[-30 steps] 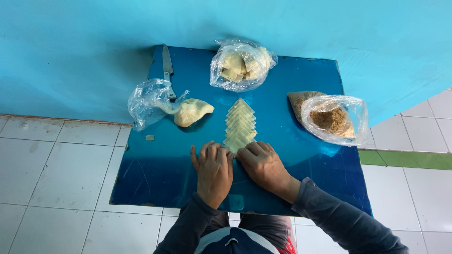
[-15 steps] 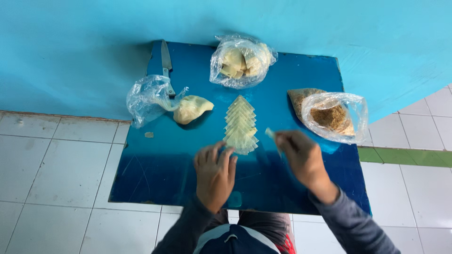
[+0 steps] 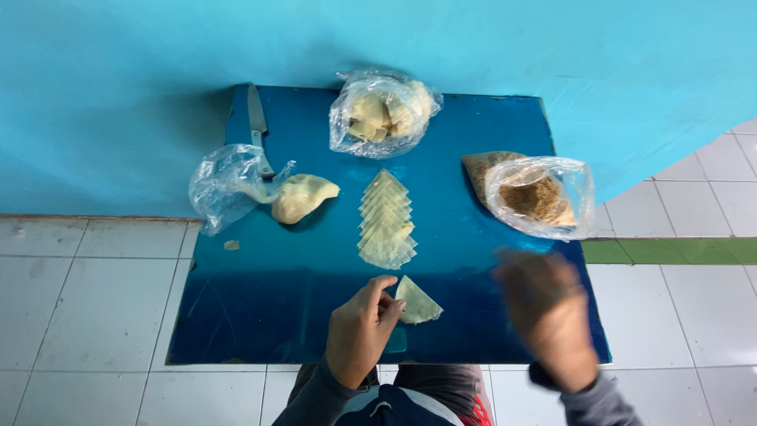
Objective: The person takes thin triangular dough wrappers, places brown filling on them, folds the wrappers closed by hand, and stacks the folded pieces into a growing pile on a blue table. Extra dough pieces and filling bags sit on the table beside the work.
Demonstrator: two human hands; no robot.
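My left hand (image 3: pixel 361 327) rests on the blue board (image 3: pixel 260 308) near its front edge, fingertips pinching the edge of a pale folded triangle of dough (image 3: pixel 416 302). My right hand (image 3: pixel 550 312) hovers blurred over the board's right front part, below an open plastic bag of brown crumbly filling (image 3: pixel 536 195); whether it holds anything cannot be told. Above the left hand a row of overlapping pale dough triangles (image 3: pixel 385 221) runs up the middle of the board.
A lump of dough (image 3: pixel 301 196) lies beside a crumpled clear bag (image 3: pixel 227 186) at the left. A knife (image 3: pixel 257 124) lies at the back left. Another clear bag with dough pieces (image 3: pixel 382 113) sits at the back centre. White floor tiles surround the board; a blue wall stands behind.
Both hands have drawn back from the stack of triangles. My right hand swung right and toward me. A single triangle now lies at my left fingertips.
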